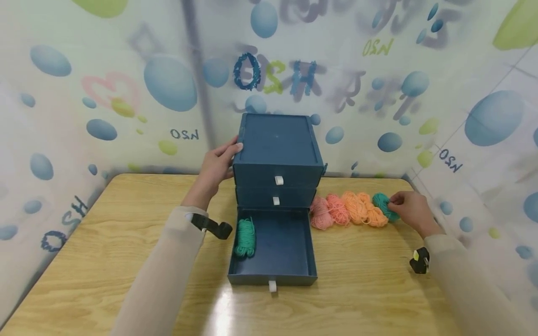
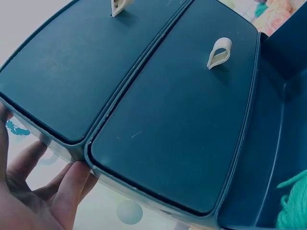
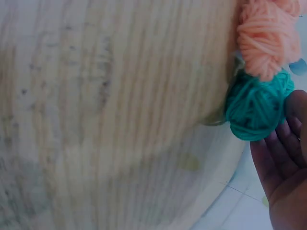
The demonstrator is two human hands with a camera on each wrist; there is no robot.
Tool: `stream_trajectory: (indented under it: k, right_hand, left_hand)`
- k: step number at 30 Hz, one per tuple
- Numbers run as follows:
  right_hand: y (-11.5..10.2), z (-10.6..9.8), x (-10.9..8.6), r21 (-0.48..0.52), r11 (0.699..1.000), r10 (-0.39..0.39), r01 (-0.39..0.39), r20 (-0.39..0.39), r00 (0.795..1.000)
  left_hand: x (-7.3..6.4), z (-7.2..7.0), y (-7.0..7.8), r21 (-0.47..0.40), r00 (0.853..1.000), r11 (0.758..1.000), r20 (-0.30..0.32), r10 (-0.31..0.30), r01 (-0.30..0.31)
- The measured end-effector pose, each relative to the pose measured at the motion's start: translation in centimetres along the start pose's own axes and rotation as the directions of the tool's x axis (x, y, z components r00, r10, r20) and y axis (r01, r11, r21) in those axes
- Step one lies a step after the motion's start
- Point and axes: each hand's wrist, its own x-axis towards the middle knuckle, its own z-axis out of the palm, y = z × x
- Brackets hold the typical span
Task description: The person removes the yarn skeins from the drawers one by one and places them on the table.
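A dark blue drawer cabinet (image 1: 277, 140) stands on the table with its bottom drawer (image 1: 281, 247) pulled out. My left hand (image 1: 218, 163) rests against the cabinet's left side, fingers fairly straight along the wall in the left wrist view. Inside that drawer, at the left, lies a green yarn skein (image 1: 245, 238). At the right, my right hand (image 1: 412, 212) pinches a teal yarn ball (image 1: 380, 201) between thumb and fingers. The ball sits at the end of a row, against a light orange yarn ball (image 3: 268, 40) in the right wrist view.
The row continues leftward with another orange yarn ball (image 1: 355, 206), a coral one (image 1: 337, 209) and a dusty pink one (image 1: 321, 213) beside the cabinet. Two upper drawers are closed, each with a white pull tab (image 1: 279, 180). A patterned wall (image 1: 168, 149) stands behind the wooden table (image 1: 361, 280).
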Motion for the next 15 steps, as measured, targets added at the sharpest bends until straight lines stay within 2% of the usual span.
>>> stream_trajectory:
  k: [15]
  right_hand:
    - [-0.30, 0.41, -0.26, -0.007, 1.000, -0.007, 0.007, -0.018, 1.000]
  left_hand:
    - [-0.07, 0.21, 0.06, -0.008, 1.000, 1.000, -0.005, -0.003, 0.003]
